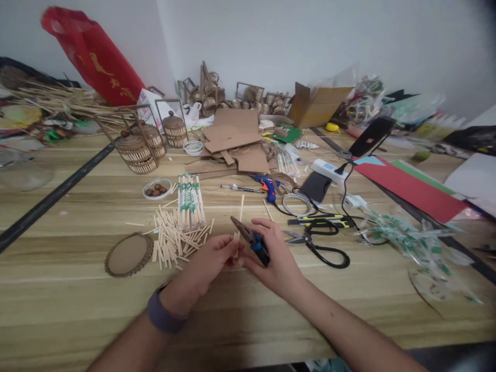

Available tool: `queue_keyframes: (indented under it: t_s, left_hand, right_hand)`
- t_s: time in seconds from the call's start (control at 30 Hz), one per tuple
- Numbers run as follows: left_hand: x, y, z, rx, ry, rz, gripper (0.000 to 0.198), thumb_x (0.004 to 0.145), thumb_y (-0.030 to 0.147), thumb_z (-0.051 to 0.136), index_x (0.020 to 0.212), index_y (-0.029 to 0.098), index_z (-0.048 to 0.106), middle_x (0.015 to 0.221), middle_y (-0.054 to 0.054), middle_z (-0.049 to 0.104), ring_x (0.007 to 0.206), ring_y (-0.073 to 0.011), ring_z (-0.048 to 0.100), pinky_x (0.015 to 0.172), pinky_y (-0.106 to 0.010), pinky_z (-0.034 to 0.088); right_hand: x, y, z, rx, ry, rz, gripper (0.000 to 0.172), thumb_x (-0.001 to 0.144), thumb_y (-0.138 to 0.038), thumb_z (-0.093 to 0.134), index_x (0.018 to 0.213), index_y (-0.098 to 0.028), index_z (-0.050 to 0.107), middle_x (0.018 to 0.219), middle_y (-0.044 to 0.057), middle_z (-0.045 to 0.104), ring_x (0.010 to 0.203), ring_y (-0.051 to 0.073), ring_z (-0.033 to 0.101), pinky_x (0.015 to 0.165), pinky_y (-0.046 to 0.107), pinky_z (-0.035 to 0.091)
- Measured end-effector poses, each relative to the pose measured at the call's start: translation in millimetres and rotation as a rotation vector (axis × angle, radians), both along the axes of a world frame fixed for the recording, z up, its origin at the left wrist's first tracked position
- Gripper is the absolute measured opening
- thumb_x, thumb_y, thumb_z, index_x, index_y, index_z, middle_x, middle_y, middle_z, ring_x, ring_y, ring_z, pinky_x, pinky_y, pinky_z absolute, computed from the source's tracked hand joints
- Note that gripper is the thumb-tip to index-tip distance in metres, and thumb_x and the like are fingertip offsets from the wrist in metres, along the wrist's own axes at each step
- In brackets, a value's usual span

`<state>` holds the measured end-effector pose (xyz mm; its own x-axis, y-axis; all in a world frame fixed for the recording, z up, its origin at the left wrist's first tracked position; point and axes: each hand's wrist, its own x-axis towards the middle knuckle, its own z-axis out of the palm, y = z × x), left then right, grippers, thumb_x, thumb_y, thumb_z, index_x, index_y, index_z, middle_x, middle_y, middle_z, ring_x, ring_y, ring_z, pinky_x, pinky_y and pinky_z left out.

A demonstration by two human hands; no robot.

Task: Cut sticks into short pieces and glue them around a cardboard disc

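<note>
Low over the middle of the table, my left hand pinches short pale wooden sticks between thumb and fingers. Closed round the blue-and-black handles of a pair of pliers is my right hand, its thumb close to the sticks. The dark jaws point up and left. Just beyond them a longer stick lies on the table. Left of my hands spreads a pile of cut sticks, with wrapped chopsticks behind it. A round cardboard disc with a corrugated rim lies further left.
To the right are black-handled scissors, a utility knife, a phone and a blue glue gun. Cardboard sheets and small lidded baskets stand further back. Crumpled plastic wrappers cover the right side.
</note>
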<state>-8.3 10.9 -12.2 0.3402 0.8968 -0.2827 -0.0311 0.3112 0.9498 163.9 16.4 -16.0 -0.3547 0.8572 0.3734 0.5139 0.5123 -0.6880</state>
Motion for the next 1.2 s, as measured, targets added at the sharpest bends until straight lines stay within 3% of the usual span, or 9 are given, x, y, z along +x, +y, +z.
queue_keyframes:
  t_s: [0.4,0.7,0.87,0.97,1.07,1.2]
  left_hand:
    - [9,-3,-8.8,-0.011,-0.138,0.043,0.038,0.076,0.052,0.067,0.082,0.015,0.065,0.082,-0.006,0.068,0.080,-0.0216,0.063,0.080,-0.036,0.048]
    - [12,-5,-5.2,0.085,-0.072,0.054,0.027,0.081,0.042,0.060,0.085,0.015,0.064,0.084,-0.005,0.070,0.081,-0.0218,0.064,0.081,-0.036,0.048]
    - [7,-4,-2.0,0.121,-0.042,0.093,0.032,0.082,0.047,0.059,0.083,0.016,0.063,0.082,-0.005,0.071,0.079,-0.0219,0.065,0.075,-0.034,0.051]
    - [-4,-1,8.7,0.098,0.018,0.126,0.035,0.081,0.052,0.059,0.081,0.017,0.062,0.077,-0.004,0.071,0.076,-0.0216,0.067,0.076,-0.034,0.052]
    - [-16,1,21.4,0.102,0.105,0.162,0.037,0.080,0.054,0.059,0.083,0.017,0.061,0.071,-0.003,0.072,0.072,-0.0209,0.067,0.074,-0.033,0.052]
    - [-23,3,30.9,0.135,0.193,0.188,0.040,0.081,0.055,0.055,0.089,0.016,0.062,0.072,-0.005,0.073,0.071,-0.0209,0.066,0.072,-0.032,0.051]
  right_hand:
    - [-1,0,-3.5,-0.014,-0.070,0.011,0.058,0.070,-0.021,0.079,0.120,-0.023,0.049,0.126,0.015,0.046,0.130,0.030,0.044,0.103,0.047,0.045]
    - [-1,0,-4.3,0.005,-0.084,0.017,0.054,0.072,-0.022,0.076,0.119,-0.020,0.049,0.125,0.016,0.047,0.126,0.030,0.047,0.099,0.045,0.047]
    - [2,5,1.1,-0.012,-0.011,0.050,0.059,0.071,-0.041,0.080,0.118,-0.020,0.053,0.119,0.015,0.052,0.118,0.030,0.051,0.097,0.043,0.046]
    - [8,9,10.5,-0.173,0.016,0.102,0.049,0.078,-0.052,0.070,0.112,-0.019,0.057,0.103,0.009,0.060,0.097,0.024,0.057,0.084,0.036,0.047]
    - [15,13,20.3,-0.460,0.029,0.200,0.044,0.085,-0.059,0.058,0.100,-0.018,0.059,0.086,0.003,0.059,0.080,0.018,0.054,0.070,0.029,0.043]
    - [20,14,27.3,-0.775,0.179,0.351,0.049,0.084,-0.066,0.054,0.083,-0.017,0.057,0.076,0.001,0.055,0.073,0.015,0.051,0.068,0.028,0.040]
